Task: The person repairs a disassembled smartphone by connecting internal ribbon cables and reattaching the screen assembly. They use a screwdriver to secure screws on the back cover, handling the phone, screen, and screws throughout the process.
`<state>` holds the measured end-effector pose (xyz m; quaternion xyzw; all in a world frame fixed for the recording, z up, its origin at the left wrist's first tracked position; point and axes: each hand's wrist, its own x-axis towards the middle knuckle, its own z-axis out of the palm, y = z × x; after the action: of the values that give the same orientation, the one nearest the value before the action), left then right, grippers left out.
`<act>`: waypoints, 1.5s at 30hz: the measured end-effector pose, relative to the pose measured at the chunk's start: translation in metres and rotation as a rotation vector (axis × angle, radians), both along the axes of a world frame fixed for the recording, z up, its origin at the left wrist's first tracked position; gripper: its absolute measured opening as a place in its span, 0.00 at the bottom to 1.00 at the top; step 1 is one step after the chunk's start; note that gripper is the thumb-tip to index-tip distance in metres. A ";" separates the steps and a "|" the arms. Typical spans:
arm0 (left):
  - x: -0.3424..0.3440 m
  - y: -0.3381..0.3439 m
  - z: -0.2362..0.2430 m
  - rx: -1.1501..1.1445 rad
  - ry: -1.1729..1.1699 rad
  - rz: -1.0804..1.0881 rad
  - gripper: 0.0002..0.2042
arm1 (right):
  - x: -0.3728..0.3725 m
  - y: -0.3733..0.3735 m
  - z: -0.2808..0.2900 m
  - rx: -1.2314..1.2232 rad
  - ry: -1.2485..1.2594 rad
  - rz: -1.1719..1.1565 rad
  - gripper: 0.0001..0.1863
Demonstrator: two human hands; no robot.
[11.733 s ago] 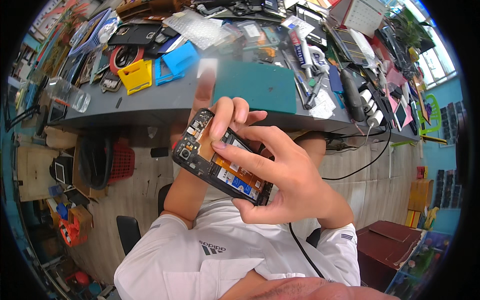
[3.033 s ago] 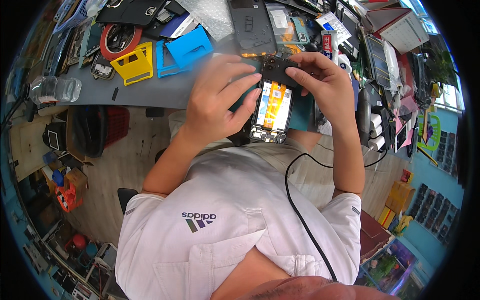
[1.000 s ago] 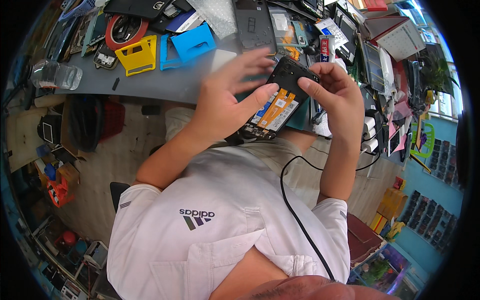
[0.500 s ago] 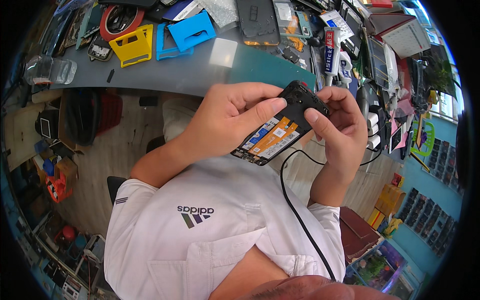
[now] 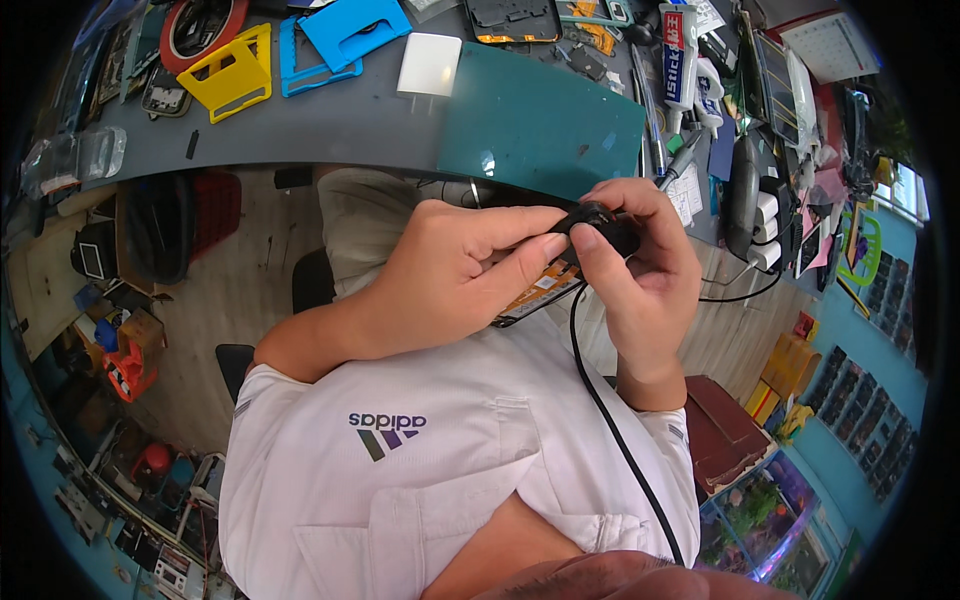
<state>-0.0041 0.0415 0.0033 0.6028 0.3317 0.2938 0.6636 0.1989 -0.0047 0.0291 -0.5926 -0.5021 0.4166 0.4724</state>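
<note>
An opened smartphone point(image 5: 545, 290) without its back cover is held in front of my chest, tilted so its inside shows only in part. An orange flex cable and a strip of its battery are visible below my fingers. My left hand point(image 5: 475, 275) is closed on its left edge, thumb on the upper inside. Pinching its top corner is my right hand point(image 5: 645, 280), with the thumb pressed on the black upper part. The fingers hide most of the phone's top, and a black cable point(image 5: 590, 380) hangs just below it.
A dark green mat point(image 5: 545, 120) lies on the grey desk. Beyond it are a white square block point(image 5: 430, 65), a yellow phone stand point(image 5: 228, 75), a blue stand point(image 5: 355, 35) and a phone back shell point(image 5: 515, 18). A glue tube point(image 5: 678, 60) lies at right, near a power strip point(image 5: 765, 235).
The phone has tilted up, so its battery shows less. My right hand has shifted left and slightly down, closer to my left hand. The view has moved, showing more of the mat.
</note>
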 end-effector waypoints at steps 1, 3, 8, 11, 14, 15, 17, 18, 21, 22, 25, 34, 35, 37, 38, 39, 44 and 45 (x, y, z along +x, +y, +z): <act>0.000 -0.001 -0.001 0.004 0.003 0.007 0.13 | -0.002 -0.001 -0.002 -0.005 0.018 -0.008 0.11; 0.001 -0.003 -0.003 0.007 -0.022 0.014 0.13 | -0.004 -0.005 -0.005 -0.002 0.009 -0.019 0.11; -0.001 -0.003 -0.005 0.069 -0.017 0.029 0.12 | -0.009 -0.006 -0.005 -0.003 0.020 -0.030 0.10; -0.002 -0.001 -0.003 0.097 0.009 0.029 0.12 | -0.008 -0.005 -0.006 -0.007 0.013 -0.015 0.12; -0.002 -0.001 -0.005 0.102 -0.002 0.056 0.12 | -0.003 -0.003 -0.007 0.047 -0.001 0.043 0.15; -0.002 -0.002 -0.006 0.102 0.003 0.060 0.13 | -0.001 -0.002 -0.005 0.064 0.012 0.061 0.16; -0.003 -0.003 -0.009 0.097 0.017 0.073 0.13 | 0.000 -0.003 -0.003 0.059 0.064 0.051 0.17; -0.003 -0.003 -0.010 0.092 0.025 0.084 0.13 | -0.001 -0.005 -0.003 0.035 0.104 0.023 0.17; -0.003 -0.002 -0.012 0.086 0.016 0.093 0.14 | 0.001 -0.009 -0.003 -0.017 0.146 -0.014 0.17; -0.002 -0.002 -0.012 0.086 0.007 0.092 0.14 | 0.002 -0.011 -0.004 -0.031 0.148 -0.019 0.16; -0.004 0.001 -0.010 0.110 0.013 0.048 0.15 | 0.006 -0.011 -0.003 -0.052 0.100 -0.026 0.14; 0.002 -0.005 -0.011 -0.076 -0.137 0.072 0.16 | 0.009 -0.009 -0.012 0.040 0.051 0.035 0.16; 0.002 -0.005 -0.010 -0.083 -0.143 0.075 0.16 | 0.008 -0.009 -0.012 0.055 0.069 0.028 0.17; 0.002 -0.004 -0.007 -0.096 -0.155 0.082 0.16 | 0.006 -0.009 -0.012 0.083 0.104 0.013 0.18; 0.003 -0.005 -0.008 -0.109 -0.187 0.133 0.16 | 0.004 -0.009 -0.010 0.048 0.141 -0.001 0.19; 0.006 -0.007 -0.009 -0.122 -0.220 0.183 0.16 | 0.002 -0.011 -0.006 0.014 0.179 -0.014 0.19; 0.003 -0.002 -0.010 -0.118 -0.238 0.223 0.15 | 0.013 -0.020 -0.010 0.000 0.227 0.020 0.19; 0.003 -0.002 -0.010 -0.127 -0.239 0.221 0.15 | 0.015 -0.020 -0.010 0.007 0.207 0.027 0.19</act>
<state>-0.0012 0.0397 -0.0066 0.4802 0.3325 0.4131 0.6987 0.2135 -0.0249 0.0187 -0.5382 -0.4598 0.4802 0.5181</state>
